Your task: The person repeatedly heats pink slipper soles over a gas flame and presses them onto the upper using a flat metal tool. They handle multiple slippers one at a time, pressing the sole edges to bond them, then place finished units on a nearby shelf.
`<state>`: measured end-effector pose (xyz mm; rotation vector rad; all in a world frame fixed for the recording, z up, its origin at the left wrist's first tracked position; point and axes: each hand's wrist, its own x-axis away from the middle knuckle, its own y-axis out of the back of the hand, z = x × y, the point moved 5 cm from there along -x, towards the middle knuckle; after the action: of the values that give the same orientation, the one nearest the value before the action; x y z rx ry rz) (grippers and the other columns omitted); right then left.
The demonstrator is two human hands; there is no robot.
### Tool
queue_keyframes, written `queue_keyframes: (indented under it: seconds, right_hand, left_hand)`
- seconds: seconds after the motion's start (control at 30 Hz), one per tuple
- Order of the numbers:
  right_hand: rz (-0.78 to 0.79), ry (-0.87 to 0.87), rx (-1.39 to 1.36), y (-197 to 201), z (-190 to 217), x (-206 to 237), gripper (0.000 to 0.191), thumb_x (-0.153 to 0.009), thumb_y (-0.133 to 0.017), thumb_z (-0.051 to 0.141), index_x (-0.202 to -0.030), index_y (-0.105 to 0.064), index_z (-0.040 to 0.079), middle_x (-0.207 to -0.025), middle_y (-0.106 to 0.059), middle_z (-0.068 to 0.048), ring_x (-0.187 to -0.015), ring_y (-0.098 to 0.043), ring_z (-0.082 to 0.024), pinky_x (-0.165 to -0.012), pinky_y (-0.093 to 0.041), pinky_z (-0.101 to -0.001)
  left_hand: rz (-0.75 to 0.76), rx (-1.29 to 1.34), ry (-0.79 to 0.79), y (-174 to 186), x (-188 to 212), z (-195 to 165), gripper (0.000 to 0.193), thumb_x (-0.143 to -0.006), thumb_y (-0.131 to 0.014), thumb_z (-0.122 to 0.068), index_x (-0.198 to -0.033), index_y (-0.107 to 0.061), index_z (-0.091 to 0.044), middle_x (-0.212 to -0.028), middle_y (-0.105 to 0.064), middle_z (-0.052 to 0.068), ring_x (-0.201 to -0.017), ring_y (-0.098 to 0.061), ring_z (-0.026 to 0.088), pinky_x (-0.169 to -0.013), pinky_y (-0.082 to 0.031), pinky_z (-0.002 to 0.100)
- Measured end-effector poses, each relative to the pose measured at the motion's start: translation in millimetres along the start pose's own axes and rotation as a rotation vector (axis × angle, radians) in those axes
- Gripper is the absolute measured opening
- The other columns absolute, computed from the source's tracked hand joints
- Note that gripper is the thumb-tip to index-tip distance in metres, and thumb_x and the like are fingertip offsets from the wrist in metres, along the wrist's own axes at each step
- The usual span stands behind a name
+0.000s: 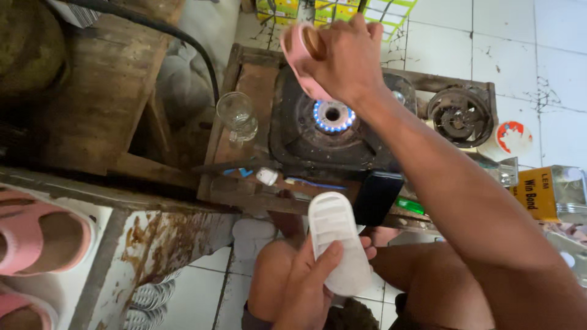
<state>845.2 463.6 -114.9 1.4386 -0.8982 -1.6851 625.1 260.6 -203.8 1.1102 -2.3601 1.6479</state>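
My right hand (345, 58) grips a small pink sandal (298, 49) and holds it over the lit burner (332, 116) of a dark gas stove (293, 137), where a ring of blue flame shows. My left hand (312, 278) holds a white ribbed shoe sole (337, 241) near my knees, thumb on top of it. The sandal's far side is hidden behind my right hand.
A clear glass jar (237, 116) stands left of the stove on a wooden frame (244, 73). A second, unlit burner (458, 119) lies right. A black phone (376, 195), green lighter (409, 205), glue tin (538, 192) and pink sandals (36, 241) on a white shelf sit nearby.
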Motion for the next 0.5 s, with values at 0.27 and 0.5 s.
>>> queue_keyframes:
  seconds: [0.27, 0.5]
  right_hand:
    - [0.343, -0.096, 0.071, 19.0, -10.6, 27.7, 0.032, -0.084, -0.080, 0.050, -0.099, -0.076, 0.022, -0.079, -0.071, -0.010, -0.099, -0.057, -0.035, -0.098, -0.032, -0.0554]
    - [-0.039, 0.136, 0.158, 13.7, 27.9, -4.7, 0.026, -0.096, -0.079, 0.043, -0.089, -0.076, 0.018, -0.085, -0.068, -0.013, -0.106, -0.055, -0.038, -0.100, -0.028, -0.0626]
  left_hand:
    - [0.155, -0.062, -0.189, -2.7, 5.5, -15.3, 0.057, -0.097, -0.058, -0.020, -0.147, -0.035, -0.006, -0.132, -0.066, 0.019, -0.116, -0.067, 0.027, -0.100, -0.054, 0.042]
    - [0.131, 0.043, -0.175, -7.6, -3.8, -10.1, 0.055, -0.104, -0.049, -0.030, -0.153, -0.039, -0.007, -0.131, -0.062, 0.025, -0.117, -0.065, 0.031, -0.103, -0.053, 0.047]
